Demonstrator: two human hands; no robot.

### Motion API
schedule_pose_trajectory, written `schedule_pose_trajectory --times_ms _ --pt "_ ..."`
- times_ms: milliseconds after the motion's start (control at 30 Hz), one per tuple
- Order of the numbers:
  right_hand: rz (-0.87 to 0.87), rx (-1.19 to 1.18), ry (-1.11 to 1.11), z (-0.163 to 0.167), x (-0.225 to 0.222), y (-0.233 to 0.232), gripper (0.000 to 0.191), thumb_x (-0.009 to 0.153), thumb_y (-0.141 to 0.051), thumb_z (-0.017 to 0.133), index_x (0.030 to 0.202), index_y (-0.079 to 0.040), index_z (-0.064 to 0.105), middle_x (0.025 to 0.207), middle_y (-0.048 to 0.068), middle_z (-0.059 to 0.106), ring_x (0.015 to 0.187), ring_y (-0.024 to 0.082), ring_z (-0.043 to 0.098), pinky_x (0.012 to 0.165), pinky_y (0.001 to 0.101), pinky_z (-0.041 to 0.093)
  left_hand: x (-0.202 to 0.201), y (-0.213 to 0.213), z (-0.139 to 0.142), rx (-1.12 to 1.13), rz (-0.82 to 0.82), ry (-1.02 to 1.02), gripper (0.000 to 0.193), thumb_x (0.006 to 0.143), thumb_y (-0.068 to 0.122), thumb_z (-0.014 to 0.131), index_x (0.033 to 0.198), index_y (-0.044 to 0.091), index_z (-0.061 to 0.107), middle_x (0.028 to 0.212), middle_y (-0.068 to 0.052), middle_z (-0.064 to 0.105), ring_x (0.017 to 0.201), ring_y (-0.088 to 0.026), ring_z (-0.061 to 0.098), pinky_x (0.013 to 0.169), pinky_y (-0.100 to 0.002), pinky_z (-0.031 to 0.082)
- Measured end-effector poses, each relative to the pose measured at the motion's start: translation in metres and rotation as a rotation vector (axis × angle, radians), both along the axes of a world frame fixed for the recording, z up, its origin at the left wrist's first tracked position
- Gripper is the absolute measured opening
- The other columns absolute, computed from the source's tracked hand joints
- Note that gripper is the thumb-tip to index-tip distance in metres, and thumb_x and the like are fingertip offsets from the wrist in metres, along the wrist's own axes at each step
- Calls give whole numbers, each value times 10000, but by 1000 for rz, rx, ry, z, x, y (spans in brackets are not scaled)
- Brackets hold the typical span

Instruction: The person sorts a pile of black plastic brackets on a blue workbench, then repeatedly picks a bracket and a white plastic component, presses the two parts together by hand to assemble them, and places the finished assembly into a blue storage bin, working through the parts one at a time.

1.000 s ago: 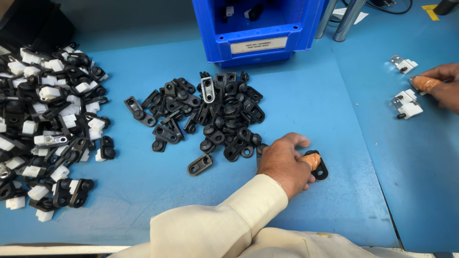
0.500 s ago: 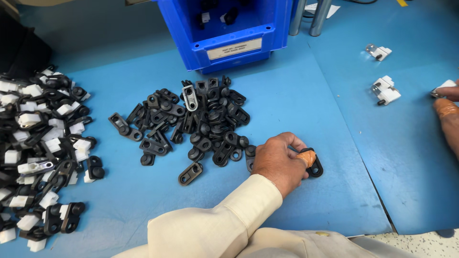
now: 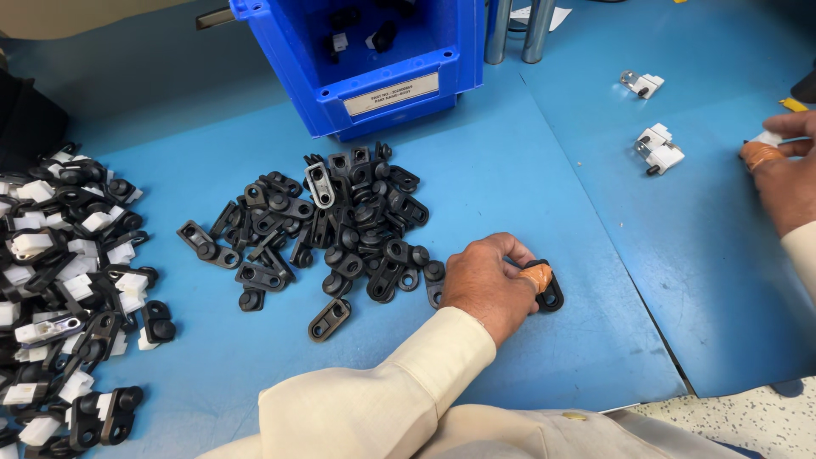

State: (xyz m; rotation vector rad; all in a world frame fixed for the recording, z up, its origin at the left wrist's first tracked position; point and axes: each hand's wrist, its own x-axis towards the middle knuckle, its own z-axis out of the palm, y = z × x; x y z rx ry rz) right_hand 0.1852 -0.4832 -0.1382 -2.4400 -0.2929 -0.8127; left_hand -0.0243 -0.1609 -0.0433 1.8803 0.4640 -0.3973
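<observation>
Head view, looking down on a blue bench (image 3: 544, 195). At lower centre the left hand (image 3: 489, 285) is closed on a black plastic bracket (image 3: 551, 293), pinching it against the bench just right of a loose pile of black brackets (image 3: 340, 225), within easy reach. At the right edge the right hand (image 3: 786, 174) grips a small white clip (image 3: 769, 138). A blue bin (image 3: 374, 59) stands at top centre.

One label showed: a white rectangular label (image 3: 392, 93) with small dark print, fixed to the front lip of the blue plastic bin (image 3: 297, 68) at the upper centre of the frame. It sat slightly tilted, its right end higher. No packages, signs or screens were in view.
</observation>
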Motion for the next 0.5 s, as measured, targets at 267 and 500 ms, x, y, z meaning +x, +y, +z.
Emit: schedule_pose_trajectory --times_ms 267,500 --pt "-10 -17 50 4 -19 12 247 1090 -3 783 1274 21 620 1050 155 652 893 204 654 830 333 582 -4 -2 3 31 60 -41 172 865 -2 689 1020 42 631 858 -63 711 727 -161 777 650 -280 619" --pt "-84 -80 -9 1 -23 13 415 989 13 803 1342 104 605 1039 207 667 890 266 667 766 363 572 -4 -1 3 -26 51 -65 157 881 -15 653 999 82 618 841 -62 714 737 -153 780 651 -285 640"
